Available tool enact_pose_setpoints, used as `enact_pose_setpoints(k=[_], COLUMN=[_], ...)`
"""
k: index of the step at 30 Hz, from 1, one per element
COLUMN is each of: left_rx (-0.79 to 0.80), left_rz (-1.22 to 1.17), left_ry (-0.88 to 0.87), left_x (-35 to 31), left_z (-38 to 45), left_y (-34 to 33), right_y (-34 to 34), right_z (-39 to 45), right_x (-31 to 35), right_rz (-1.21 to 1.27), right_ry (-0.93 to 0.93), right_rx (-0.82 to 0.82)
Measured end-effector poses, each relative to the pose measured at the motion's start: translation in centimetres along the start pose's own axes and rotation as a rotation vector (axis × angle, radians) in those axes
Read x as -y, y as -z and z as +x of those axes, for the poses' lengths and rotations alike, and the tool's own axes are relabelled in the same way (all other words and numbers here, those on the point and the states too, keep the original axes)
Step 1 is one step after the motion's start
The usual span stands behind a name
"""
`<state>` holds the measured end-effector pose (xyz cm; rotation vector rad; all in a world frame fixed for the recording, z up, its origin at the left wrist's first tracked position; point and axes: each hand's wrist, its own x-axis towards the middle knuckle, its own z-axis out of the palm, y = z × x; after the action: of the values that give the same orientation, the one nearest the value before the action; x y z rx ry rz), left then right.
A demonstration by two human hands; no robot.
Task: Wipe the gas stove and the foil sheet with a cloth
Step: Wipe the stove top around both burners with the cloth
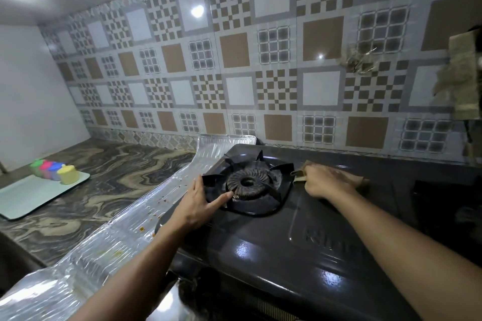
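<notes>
Brown cloth lay under the flat right hand (stove centre); foil sheet stretched lower left, nearer the relaxed left hand.

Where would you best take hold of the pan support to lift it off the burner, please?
Hedged: grip the pan support by two opposite outer prongs, from above. The prongs stick up clear of the stove top; the left hand already rests at its left edge.
</notes>
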<state>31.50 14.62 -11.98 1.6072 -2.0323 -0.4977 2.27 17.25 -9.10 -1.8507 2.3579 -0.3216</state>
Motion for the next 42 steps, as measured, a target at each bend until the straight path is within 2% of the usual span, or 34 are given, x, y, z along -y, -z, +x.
enact_pose_setpoints(k=[3, 8, 12, 15, 17, 19, 22, 24, 27, 30, 32, 36, 42], left_rx=[0.009, 0.055, 0.055, 0.08, 0.08, 0.073, 0.077, 0.075, 0.05, 0.035, 0.018, 0.014, 0.04], left_rz=[0.009, 0.101, 0.105, 0.091, 0.079, 0.069, 0.084, 0.133, 0.185, 0.187, 0.185, 0.209, 0.256], left_ry=[-0.02, -0.057, -0.096, -0.08, -0.118, -0.13, -0.11, -0.087, -0.084, -0.107, -0.107, -0.096, -0.081], left_x=[0.1, -0.4, -0.5, 0.4, 0.1, 0.1, 0.6, 0.9, 0.9, 0.7, 0.7, 1.1, 1.8], left_z=[-0.1, -0.3, -0.4, 0.1, 0.0, 0.0, 0.1, 0.3, 0.3, 0.1, 0.1, 0.3, 0.8], left_y=[0.1, 0.0, 0.4, 0.5, 0.8, 0.9, 0.8, 0.5, 0.0, 0.1, 0.1, -0.2, -0.5], right_y=[-0.3, 1.9, 3.5, 4.0, 3.9, 4.1, 6.1, 7.7, 8.9, 8.4, 7.1, 1.8, 1.7], right_z=[-1.1, -2.4, -1.9, -1.0, -0.4, 0.2, 0.7, 1.8, 4.9, 8.3, 9.3, 10.6, 11.2], right_x=[-0.2, -1.2, -2.3, -3.3, -3.6, -3.3, -2.2, -1.9, -1.9, -1.4, -0.7, 1.1, 3.7], right_rz=[-0.02, 0.031, 0.208, 0.433, 0.334, 0.187, 0.295, 0.369, 0.468, 0.402, 0.329, 0.264, 0.229], right_ry=[0.112, 0.237, 0.221, 0.133, 0.131, 0.184, 0.211, 0.204, 0.116, 0.018, -0.007, 0.105, 0.208], right_rx=[0.024, 0.18, 0.275, 0.199, 0.17, 0.266, 0.365, 0.295, 0.104, -0.121, -0.152, 0.144, 0.301])
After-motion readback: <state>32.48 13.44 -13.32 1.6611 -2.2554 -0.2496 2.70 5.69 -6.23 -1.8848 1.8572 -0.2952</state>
